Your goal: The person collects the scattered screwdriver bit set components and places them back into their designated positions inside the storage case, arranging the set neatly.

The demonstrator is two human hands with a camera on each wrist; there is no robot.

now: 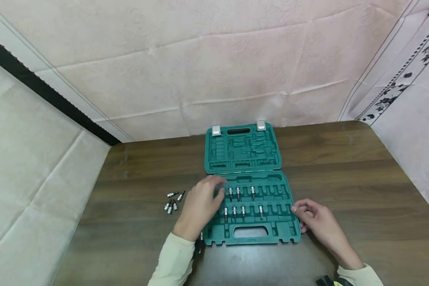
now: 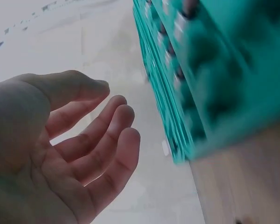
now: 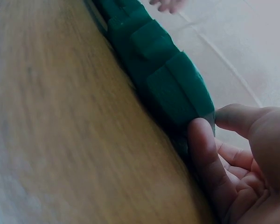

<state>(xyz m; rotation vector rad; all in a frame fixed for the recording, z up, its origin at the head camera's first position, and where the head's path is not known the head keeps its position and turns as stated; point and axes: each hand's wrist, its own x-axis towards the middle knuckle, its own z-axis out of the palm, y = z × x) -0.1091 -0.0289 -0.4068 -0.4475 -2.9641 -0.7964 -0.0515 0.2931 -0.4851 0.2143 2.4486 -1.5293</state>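
A green plastic tool case (image 1: 250,228) lies unfolded on the table, its lid (image 1: 242,149) laid back towards the wall. Several bit sockets (image 1: 260,212) with silver heads and dark tips sit in two rows of slots. My left hand (image 1: 201,202) is over the case's left side, covering part of it; its fingers are loosely bent with nothing between them, as the left wrist view shows. My right hand (image 1: 316,218) pinches the right edge of the case between thumb and finger (image 3: 203,140). More bit sockets (image 1: 171,204) lie loose on the wood left of the case.
The brown wooden table (image 1: 343,171) meets a pale cloth-covered wall (image 1: 214,71) right behind the lid. White cloth with a dark floral strip (image 1: 397,91) hangs at the right. A dark object (image 1: 199,246) shows beside the left sleeve, and another (image 1: 324,281) by the right cuff.
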